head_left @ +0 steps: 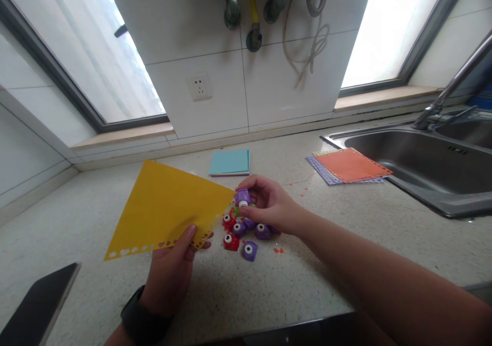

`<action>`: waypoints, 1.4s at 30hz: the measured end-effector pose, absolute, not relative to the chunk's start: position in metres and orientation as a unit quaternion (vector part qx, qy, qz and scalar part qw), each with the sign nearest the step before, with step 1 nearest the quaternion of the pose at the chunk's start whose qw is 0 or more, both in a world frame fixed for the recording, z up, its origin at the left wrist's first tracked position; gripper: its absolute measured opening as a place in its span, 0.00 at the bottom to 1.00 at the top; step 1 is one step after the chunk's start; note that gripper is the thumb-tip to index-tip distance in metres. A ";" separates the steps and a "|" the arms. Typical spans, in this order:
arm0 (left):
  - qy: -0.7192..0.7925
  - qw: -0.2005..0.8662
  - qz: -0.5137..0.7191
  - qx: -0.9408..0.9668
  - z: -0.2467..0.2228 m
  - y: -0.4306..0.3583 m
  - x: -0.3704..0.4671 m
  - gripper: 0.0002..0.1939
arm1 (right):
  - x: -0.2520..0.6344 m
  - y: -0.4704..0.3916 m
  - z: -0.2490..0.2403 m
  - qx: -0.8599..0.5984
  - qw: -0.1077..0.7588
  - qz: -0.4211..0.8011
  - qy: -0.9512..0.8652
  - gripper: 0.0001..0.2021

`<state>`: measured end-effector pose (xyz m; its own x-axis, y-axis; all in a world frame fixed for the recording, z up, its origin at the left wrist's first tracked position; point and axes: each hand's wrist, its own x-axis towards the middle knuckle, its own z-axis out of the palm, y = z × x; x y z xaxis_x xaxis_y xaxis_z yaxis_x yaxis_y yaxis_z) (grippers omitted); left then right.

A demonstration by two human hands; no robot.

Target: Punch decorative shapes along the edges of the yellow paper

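My left hand [177,256] pinches a yellow sheet of paper [165,202] near its lower edge, thumb on top. Small cut-out shapes, hearts and flowers among them, run along the sheet's bottom and lower right edges. Between the thumb and fingers of my right hand [271,202] is a purple craft punch [242,197] with a white button. It meets the sheet's right corner; whether the paper sits in its slot I cannot tell. Below it on the counter lie several more punches, including a red punch [231,242] and another purple punch [249,250]. A green one is partly hidden.
A stack of blue paper [229,162] lies behind the punches. Punched sheets, an orange one [351,165] on top, rest beside the steel sink [415,156]. Orange paper bits [279,250] are scattered on the counter [330,264]. A dark flat object [40,305] is at lower left.
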<state>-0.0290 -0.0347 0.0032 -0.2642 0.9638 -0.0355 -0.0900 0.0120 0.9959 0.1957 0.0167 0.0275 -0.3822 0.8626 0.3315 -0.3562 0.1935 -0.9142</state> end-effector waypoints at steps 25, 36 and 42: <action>0.560 0.469 0.537 0.422 0.007 -0.040 -0.026 0.15 | 0.183 0.014 0.020 -0.331 0.404 0.691 -0.501 0.15; 0.534 0.498 0.534 0.426 0.001 -0.037 -0.028 0.17 | 0.181 0.011 0.023 -0.314 0.394 0.715 -0.484 0.15; 0.526 0.507 0.532 0.428 0.002 -0.038 -0.028 0.19 | 0.180 0.011 0.021 -0.344 0.385 0.699 -0.494 0.16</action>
<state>-0.0280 -0.0377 0.0019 -0.1191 0.9899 -0.0773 -0.0899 0.0668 0.9937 0.1797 0.0107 0.0215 -0.4668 0.8788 -0.0993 -0.1995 -0.2141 -0.9562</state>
